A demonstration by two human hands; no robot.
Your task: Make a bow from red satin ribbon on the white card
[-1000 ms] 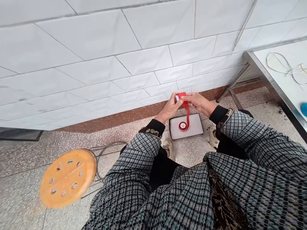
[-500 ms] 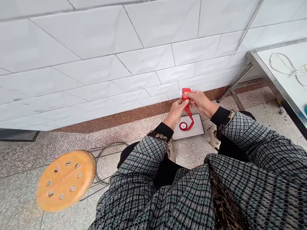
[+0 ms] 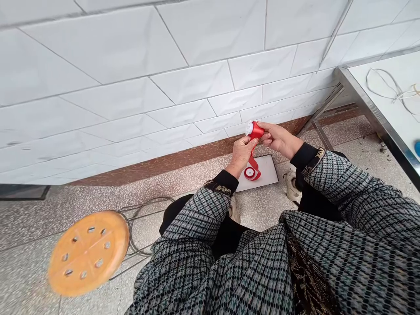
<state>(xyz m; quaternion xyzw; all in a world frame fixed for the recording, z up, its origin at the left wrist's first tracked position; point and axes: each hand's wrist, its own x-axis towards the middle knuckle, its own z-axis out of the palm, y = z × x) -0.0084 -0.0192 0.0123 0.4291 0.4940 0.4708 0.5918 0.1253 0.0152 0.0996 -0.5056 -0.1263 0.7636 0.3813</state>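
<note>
A person's left hand (image 3: 243,154) is pinching a red ribbon (image 3: 252,161) just below a white spool (image 3: 250,128), fingers nearly closed, while the right hand (image 3: 279,138), loosely curled, is gripping the spool's wrapped end. The ribbon is trailing toward a roll (image 3: 250,173) lying in a shallow tray (image 3: 269,171).

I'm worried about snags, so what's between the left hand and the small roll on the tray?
A strip of red ribbon hangs between the left hand and the small roll, as the head view shows.
</note>
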